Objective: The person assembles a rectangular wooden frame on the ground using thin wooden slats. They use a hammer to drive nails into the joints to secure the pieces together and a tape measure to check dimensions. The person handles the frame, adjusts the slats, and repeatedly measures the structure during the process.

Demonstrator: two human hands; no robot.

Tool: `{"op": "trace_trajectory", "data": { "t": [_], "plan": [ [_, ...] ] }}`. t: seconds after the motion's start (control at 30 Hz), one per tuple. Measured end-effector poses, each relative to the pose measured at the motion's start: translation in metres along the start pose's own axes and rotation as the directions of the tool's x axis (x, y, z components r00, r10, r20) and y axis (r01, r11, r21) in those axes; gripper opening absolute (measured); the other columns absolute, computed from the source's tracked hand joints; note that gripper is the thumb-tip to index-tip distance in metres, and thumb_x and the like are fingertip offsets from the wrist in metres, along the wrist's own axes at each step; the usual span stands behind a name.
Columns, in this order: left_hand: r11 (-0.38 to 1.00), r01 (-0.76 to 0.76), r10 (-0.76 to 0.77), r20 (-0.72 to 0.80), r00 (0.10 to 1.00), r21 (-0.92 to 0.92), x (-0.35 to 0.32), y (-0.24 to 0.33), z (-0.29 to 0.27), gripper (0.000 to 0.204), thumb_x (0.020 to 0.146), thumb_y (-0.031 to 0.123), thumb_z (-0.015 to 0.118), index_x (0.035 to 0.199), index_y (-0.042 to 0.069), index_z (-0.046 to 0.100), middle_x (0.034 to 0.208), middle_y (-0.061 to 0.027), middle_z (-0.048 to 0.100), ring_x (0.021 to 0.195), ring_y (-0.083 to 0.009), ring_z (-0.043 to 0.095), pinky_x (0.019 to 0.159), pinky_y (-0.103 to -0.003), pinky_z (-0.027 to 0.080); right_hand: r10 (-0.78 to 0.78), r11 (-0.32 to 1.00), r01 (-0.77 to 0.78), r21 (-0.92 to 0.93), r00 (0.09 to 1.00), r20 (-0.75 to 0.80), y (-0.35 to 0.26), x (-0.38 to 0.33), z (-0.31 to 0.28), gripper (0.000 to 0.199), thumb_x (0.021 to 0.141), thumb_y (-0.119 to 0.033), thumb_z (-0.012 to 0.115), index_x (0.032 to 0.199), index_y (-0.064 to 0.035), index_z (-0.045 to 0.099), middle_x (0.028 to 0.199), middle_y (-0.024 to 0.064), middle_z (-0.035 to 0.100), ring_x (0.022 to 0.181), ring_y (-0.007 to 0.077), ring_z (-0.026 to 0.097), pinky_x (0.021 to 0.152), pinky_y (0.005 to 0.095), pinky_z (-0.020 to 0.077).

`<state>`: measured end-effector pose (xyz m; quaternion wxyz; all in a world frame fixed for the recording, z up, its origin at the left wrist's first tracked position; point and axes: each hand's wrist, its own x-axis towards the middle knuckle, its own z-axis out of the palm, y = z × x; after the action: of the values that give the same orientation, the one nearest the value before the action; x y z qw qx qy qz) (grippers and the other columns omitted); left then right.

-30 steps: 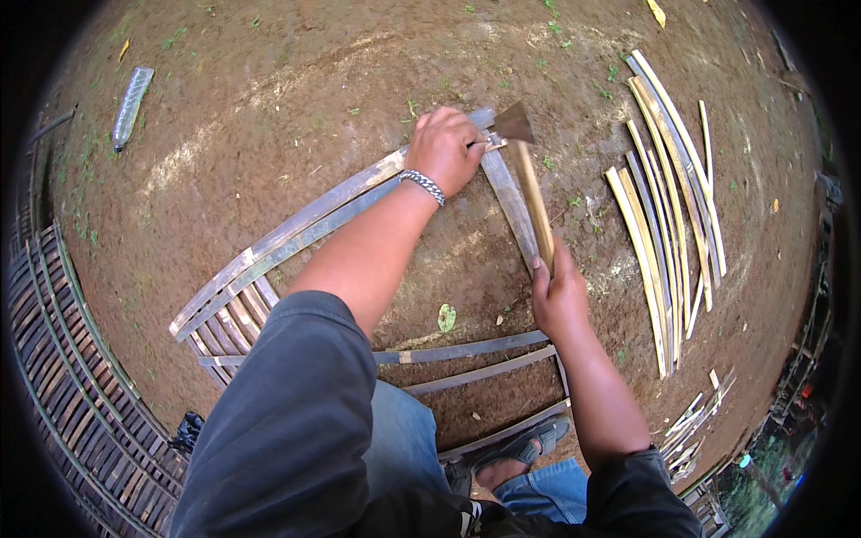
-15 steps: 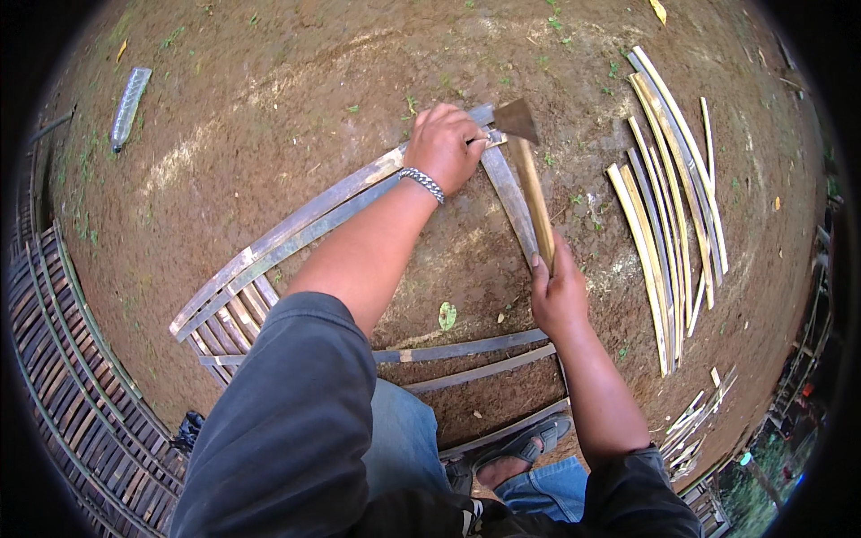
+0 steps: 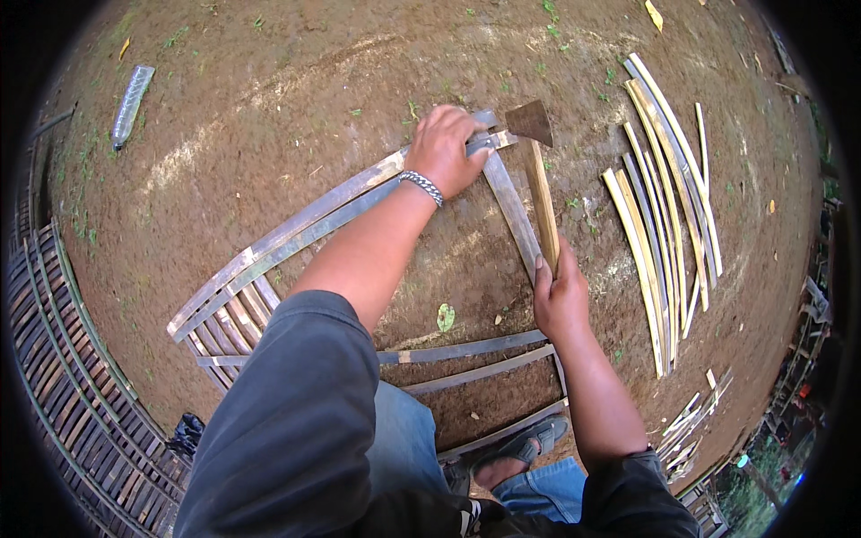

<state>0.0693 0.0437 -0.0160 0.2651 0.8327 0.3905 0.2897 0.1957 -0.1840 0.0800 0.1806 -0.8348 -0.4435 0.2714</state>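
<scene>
Hammer (image 3: 541, 184): wooden handle, dark metal head; head rests at the far corner of the slat frame, handle running back toward the person along the frame's right side.
Slat frame (image 3: 314, 220): grey bamboo slats lying flat on bare earth; long doubled slats meet a shorter side slat at the corner under the hammer head.
Right hand (image 3: 560, 296): closed around the near end of the hammer handle, thumb laid along the wood, forearm coming up from the lower edge.
Left hand (image 3: 446, 151): flat, fingers curled over the slat ends at the corner, pressing them down; chain bracelet (image 3: 421, 186) at the wrist; arm stretched well forward.
Handling note: fingers sit just beside the hammer head, so short, controlled blows and a firm downward press on the slats seem wise.
Loose strips (image 3: 659, 206): pale and grey split bamboo, lying to the right, apart from the frame.
Plastic bottle (image 3: 131, 103): far left on the ground.
</scene>
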Motion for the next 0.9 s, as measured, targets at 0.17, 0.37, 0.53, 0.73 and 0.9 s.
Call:
{"op": "trace_trajectory", "data": {
  "t": [0.17, 0.37, 0.53, 0.73, 0.9],
  "plan": [
    [0.996, -0.026, 0.015, -0.134, 0.991, -0.083, 0.0, -0.009, -0.001, 0.06, 0.079, 0.001, 0.054, 0.138, 0.0, 0.045, 0.137, -0.0245, 0.051, 0.133, -0.0418, 0.044, 0.117, -0.048, 0.033, 0.026, 0.999, -0.027, 0.036, 0.999, 0.038, -0.003, -0.008, 0.003, 0.049, 0.096, -0.012, 0.058, 0.144, -0.0075, 0.046, 0.117, 0.0301, 0.065, 0.105, 0.048, 0.065, 0.088, 0.0518, 0.0543],
    [0.994, -0.037, 0.014, -0.219, 0.976, -0.104, 0.0, -0.013, 0.006, 0.061, 0.077, -0.004, 0.048, 0.139, -0.002, 0.045, 0.138, -0.0267, 0.049, 0.136, -0.0435, 0.042, 0.118, -0.05, 0.032, 0.029, 0.999, -0.027, -0.037, 0.998, 0.06, -0.013, 0.0, 0.004, 0.049, 0.098, -0.013, 0.058, 0.145, -0.0087, 0.045, 0.119, 0.0298, 0.065, 0.105, 0.0476, 0.066, 0.087, 0.0511, 0.0553],
    [0.992, -0.037, 0.009, -0.22, 0.975, -0.121, -0.003, -0.01, 0.004, 0.063, 0.077, -0.005, 0.047, 0.14, -0.001, 0.045, 0.139, -0.0276, 0.049, 0.136, -0.0445, 0.042, 0.118, -0.05, 0.032, -0.132, 0.991, 0.131, -0.022, 0.989, -0.063, -0.002, 0.0, 0.007, 0.052, 0.096, -0.01, 0.059, 0.146, -0.0095, 0.044, 0.12, 0.0291, 0.065, 0.104, 0.0479, 0.066, 0.087, 0.0508, 0.0559],
    [0.993, -0.019, -0.007, -0.219, 0.976, -0.117, -0.001, -0.012, 0.002, 0.063, 0.077, -0.005, 0.047, 0.14, 0.0, 0.046, 0.14, -0.0272, 0.048, 0.138, -0.0431, 0.041, 0.12, -0.049, 0.031, -0.097, 0.995, 0.097, -0.005, 0.994, -0.055, -0.011, 0.001, -0.007, 0.051, 0.096, -0.008, 0.057, 0.145, -0.0072, 0.043, 0.122, 0.0298, 0.063, 0.107, 0.048, 0.065, 0.088, 0.0511, 0.0549],
    [0.988, -0.02, -0.012, -0.208, 0.978, -0.151, -0.004, -0.011, 0.004, 0.063, 0.077, -0.005, 0.046, 0.14, 0.0, 0.046, 0.14, -0.0267, 0.048, 0.139, -0.042, 0.041, 0.12, -0.048, 0.031, -0.119, 0.993, 0.119, -0.021, 0.992, -0.034, 0.001, 0.003, 0.006, 0.051, 0.097, -0.008, 0.057, 0.146, -0.007, 0.042, 0.122, 0.0299, 0.063, 0.107, 0.0478, 0.065, 0.089, 0.0501, 0.0547]
  ]
}}
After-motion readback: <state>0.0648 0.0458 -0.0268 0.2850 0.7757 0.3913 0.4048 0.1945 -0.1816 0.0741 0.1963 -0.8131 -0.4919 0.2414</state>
